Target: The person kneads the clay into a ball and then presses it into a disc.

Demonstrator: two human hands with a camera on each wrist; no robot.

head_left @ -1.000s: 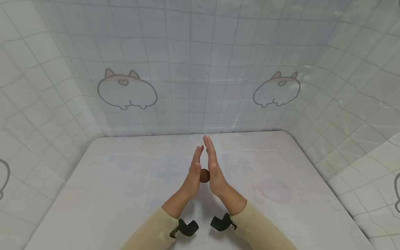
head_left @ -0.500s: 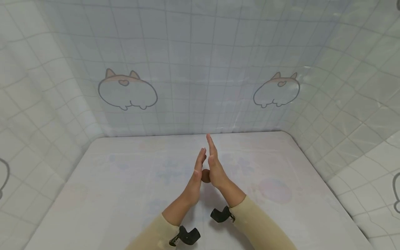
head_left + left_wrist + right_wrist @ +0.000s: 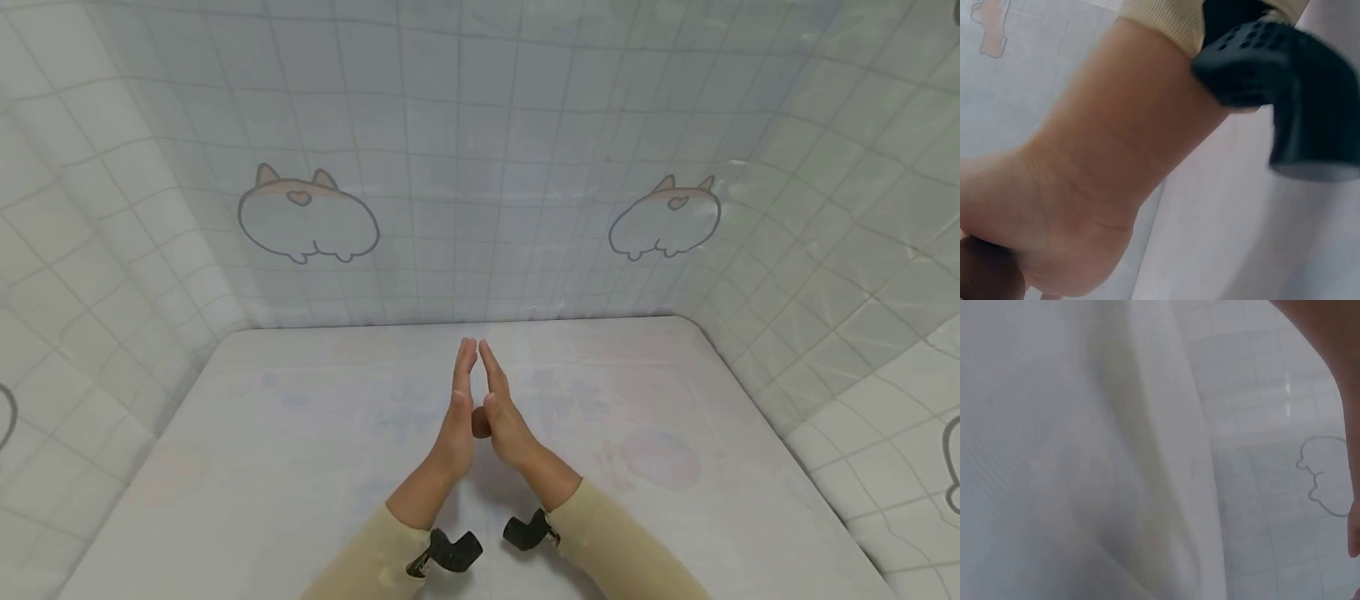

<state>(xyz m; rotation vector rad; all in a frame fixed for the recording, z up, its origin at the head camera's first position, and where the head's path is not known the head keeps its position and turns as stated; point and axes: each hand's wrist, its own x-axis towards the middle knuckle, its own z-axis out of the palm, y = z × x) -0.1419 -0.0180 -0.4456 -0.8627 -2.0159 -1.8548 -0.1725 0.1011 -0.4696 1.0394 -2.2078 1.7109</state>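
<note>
A small brown ball (image 3: 481,422) sits between my two palms in the head view, partly covered by the right thumb side; its material cannot be told. My left hand (image 3: 456,425) stands on edge with straight fingers, its palm against the ball. Facing it, my right hand (image 3: 510,427) is also straight-fingered, and the fingertips of both lean close together. In the left wrist view, the heel of the left hand (image 3: 1054,219) presses beside the brown ball (image 3: 988,269), cut off by the frame. Only an edge of the right hand (image 3: 1354,531) shows in the right wrist view.
Beneath the hands lies a white table (image 3: 300,467) with faint printed patterns. A gridded curtain (image 3: 480,167) with cartoon animals encloses its back and sides. Black curved pieces (image 3: 455,551) are strapped at both sleeved wrists.
Against half a second ago, the left hand has slid forward and the right hand back, so their fingertips are now nearly level. Hands and ball have shifted slightly left.
</note>
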